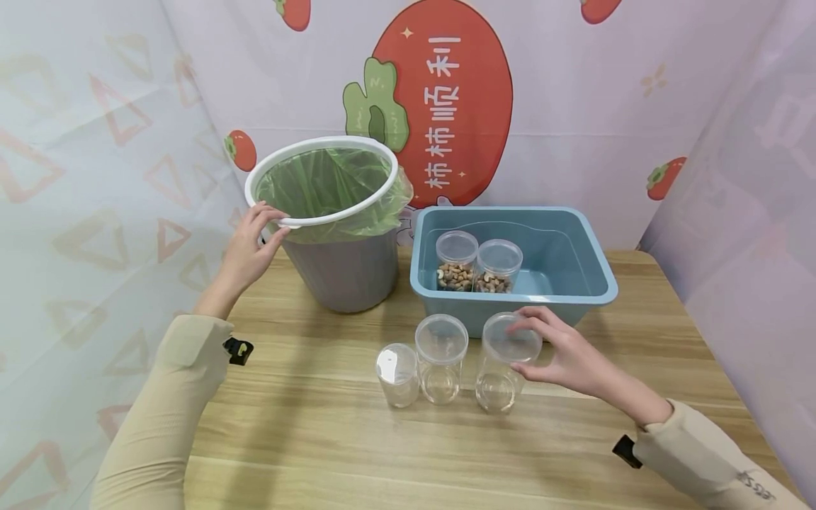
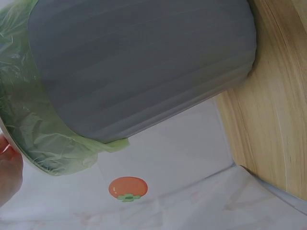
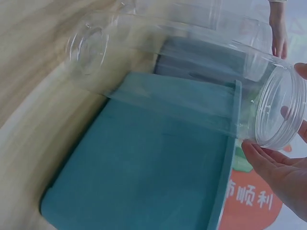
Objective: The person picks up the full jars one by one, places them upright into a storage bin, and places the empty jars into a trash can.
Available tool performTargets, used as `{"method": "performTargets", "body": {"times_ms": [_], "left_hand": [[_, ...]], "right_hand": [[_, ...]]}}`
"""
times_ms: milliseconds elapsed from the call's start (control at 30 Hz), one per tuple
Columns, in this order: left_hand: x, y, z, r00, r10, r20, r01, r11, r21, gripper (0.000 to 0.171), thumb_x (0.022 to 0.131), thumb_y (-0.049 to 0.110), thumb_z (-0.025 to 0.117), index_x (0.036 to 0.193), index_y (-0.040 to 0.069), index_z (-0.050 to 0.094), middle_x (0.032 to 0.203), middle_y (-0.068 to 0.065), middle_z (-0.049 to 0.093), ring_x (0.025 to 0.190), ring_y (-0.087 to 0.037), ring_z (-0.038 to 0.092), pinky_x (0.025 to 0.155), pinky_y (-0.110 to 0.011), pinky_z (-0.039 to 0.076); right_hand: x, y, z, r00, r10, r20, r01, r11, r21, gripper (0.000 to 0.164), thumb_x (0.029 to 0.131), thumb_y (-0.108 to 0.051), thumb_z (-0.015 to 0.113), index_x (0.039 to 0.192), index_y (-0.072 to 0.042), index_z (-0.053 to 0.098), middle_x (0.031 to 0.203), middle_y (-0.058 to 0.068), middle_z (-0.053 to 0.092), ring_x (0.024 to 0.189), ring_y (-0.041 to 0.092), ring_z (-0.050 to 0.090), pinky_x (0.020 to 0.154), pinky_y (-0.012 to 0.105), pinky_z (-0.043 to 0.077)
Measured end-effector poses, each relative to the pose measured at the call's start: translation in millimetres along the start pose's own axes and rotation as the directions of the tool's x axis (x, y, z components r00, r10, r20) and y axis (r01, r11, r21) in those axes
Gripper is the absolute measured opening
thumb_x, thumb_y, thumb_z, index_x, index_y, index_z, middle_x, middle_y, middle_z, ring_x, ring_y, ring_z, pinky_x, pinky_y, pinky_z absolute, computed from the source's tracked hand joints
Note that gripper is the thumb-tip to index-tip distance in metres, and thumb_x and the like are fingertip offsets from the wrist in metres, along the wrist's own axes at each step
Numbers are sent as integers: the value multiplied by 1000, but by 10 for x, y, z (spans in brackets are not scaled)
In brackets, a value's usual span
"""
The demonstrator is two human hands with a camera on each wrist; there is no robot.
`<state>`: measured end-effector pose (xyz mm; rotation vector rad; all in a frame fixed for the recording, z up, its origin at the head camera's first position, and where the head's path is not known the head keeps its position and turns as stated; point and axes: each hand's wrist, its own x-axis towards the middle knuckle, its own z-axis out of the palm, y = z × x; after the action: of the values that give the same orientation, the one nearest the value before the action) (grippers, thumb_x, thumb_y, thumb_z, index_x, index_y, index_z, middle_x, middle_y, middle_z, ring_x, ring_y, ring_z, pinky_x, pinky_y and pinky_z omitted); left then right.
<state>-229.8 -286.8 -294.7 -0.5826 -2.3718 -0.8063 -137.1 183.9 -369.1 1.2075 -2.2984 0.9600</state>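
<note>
My left hand (image 1: 248,244) holds the white rim of a grey trash can (image 1: 347,273), its fingers at the near left edge. A green bag lines the can and folds over the rim, and the can leans in the head view. My right hand (image 1: 561,350) grips the lidded top of a tall clear plastic jar (image 1: 497,389), thumb on one side and fingers on the other. In the right wrist view, that jar (image 3: 182,76) looks empty. Left of it on the table stand another clear jar (image 1: 440,368) and a shorter one (image 1: 398,379).
Behind the jars sits a blue plastic tub (image 1: 561,258). Inside, on its left, are two lidded jars of nuts, one jar (image 1: 455,273) beside the other (image 1: 497,273). Printed cloth (image 1: 574,142) hangs behind and at both sides of the wooden table (image 1: 382,460).
</note>
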Motion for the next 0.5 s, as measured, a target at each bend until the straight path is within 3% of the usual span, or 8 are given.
{"method": "performTargets", "body": {"times_ms": [267,500], "left_hand": [[4,-13,15,1000,0,-3,0,1000,-11,19,83,2,57,99,-6,54,108,-23,47,121,-42,30,104,-48,20],[3,-31,24,1000,7,-14,-7,1000,-23,19,82,0,58,99,-7,53,107,-24,47,121,-42,30,105,-47,19]], "right_hand": [[113,-70,-226,999,42,2,-42,999,-21,39,69,-25,74,102,-14,58,110,9,50,102,24,48,86,7,32],[270,-136,-435,998,56,-10,-56,998,-12,48,60,-9,78,104,-11,58,111,7,49,108,17,43,86,8,32]]}}
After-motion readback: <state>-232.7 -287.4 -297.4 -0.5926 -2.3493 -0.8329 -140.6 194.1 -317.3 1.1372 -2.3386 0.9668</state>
